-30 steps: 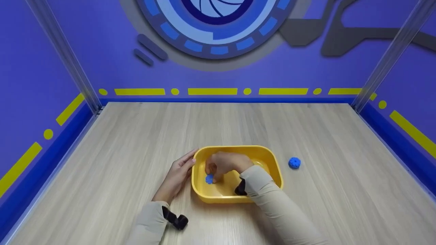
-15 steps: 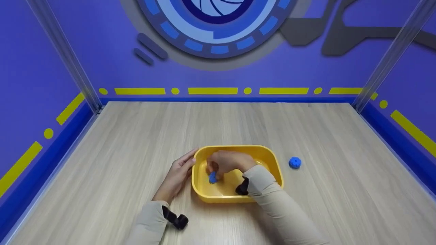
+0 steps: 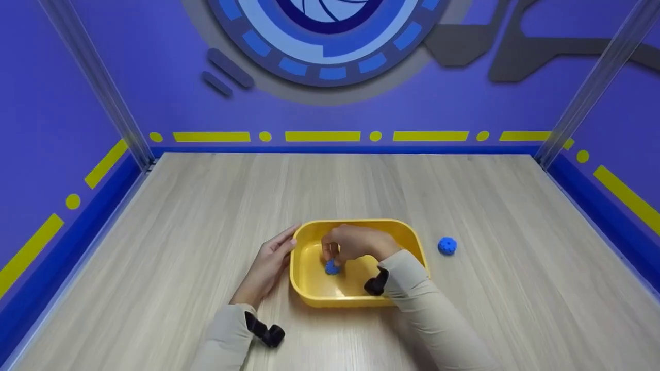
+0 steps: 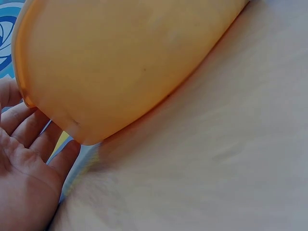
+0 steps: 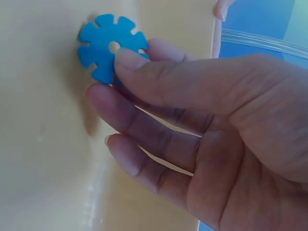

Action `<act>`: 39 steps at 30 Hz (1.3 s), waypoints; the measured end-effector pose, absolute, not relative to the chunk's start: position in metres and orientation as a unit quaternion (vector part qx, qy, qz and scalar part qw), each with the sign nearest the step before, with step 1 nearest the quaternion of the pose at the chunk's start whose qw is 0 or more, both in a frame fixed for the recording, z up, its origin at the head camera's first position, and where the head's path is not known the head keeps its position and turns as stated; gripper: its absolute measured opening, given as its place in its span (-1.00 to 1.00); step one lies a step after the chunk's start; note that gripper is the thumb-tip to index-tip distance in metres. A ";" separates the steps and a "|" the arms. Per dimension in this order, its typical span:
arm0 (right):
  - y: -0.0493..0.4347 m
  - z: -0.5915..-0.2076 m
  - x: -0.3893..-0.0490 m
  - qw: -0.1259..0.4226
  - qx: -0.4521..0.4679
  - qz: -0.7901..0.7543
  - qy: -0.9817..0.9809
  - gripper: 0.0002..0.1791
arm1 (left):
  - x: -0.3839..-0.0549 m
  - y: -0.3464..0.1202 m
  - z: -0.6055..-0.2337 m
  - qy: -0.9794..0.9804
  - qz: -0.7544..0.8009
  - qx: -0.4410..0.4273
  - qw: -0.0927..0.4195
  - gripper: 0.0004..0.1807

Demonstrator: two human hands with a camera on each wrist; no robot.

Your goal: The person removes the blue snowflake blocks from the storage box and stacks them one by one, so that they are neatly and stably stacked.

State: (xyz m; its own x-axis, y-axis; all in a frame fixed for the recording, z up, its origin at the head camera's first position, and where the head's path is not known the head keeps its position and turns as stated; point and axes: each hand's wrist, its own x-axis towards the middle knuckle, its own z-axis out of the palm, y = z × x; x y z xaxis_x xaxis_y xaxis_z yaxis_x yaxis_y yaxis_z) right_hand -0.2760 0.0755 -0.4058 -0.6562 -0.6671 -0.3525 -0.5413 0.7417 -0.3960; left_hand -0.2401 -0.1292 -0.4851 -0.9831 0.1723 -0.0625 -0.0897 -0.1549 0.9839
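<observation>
A yellow bin [image 3: 359,301] sits on the table. Over its floor, my right hand [image 3: 356,241] pinches a blue notched disc [image 5: 98,41] between thumb and fingers. The disc is flat and round, with slots all round its edge and a small centre hole, as the right wrist view shows. Its lower fingers are spread loosely below the disc. My left hand [image 3: 265,268] rests against the outside of the bin's left end. In the left wrist view its fingers [image 4: 45,139] lie nearly straight along that wall, just under the rim, with the thumb up at the rim.
Right of the bin, a rounded blue piece [image 3: 447,246] with notches lies on the wooden table [image 3: 216,196]. Purple-blue panels with yellow marks [image 3: 322,136] close off the back and both sides.
My right hand has shifted slightly right and away from me inside the bin, the blue notched disc turning and moving with it. The left hand has stayed in place.
</observation>
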 end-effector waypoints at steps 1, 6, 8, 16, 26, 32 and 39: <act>0.078 -0.405 -0.276 0.243 -0.336 -0.132 0.900 -0.86 | -0.240 -0.129 -0.485 0.644 0.759 0.031 0.086 -0.46; 0.088 -0.402 -0.276 0.238 -0.344 -0.145 0.897 -0.86 | -0.239 -0.130 -0.485 0.645 0.758 0.036 0.083 -0.46; 0.091 -0.401 -0.276 0.235 -0.345 -0.148 0.897 -0.87 | -0.239 -0.131 -0.486 0.646 0.758 0.042 0.080 -0.46; 0.106 -0.394 -0.274 0.226 -0.349 -0.172 0.893 -0.89 | -0.239 -0.131 -0.487 0.642 0.761 0.044 0.081 -0.45; 0.131 -0.382 -0.270 0.166 -0.367 -0.182 0.897 -0.87 | -0.239 -0.130 -0.486 0.644 0.760 0.044 0.082 -0.45; 0.142 -0.372 -0.265 0.142 -0.342 -0.182 0.911 -0.88 | -0.239 -0.130 -0.486 0.644 0.760 0.038 0.082 -0.47; 0.163 -0.363 -0.260 0.117 -0.344 -0.214 0.907 -0.89 | -0.239 -0.129 -0.485 0.648 0.757 0.032 0.080 -0.48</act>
State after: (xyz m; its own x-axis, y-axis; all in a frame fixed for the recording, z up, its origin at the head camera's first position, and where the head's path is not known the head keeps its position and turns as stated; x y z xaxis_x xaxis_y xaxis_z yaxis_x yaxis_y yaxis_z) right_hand -0.2597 0.1629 -0.3628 -0.7361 -0.6737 -0.0652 -0.5736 0.6720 -0.4684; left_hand -0.2390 -0.1291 -0.4852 -0.9852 0.1623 -0.0559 -0.0801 -0.1466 0.9859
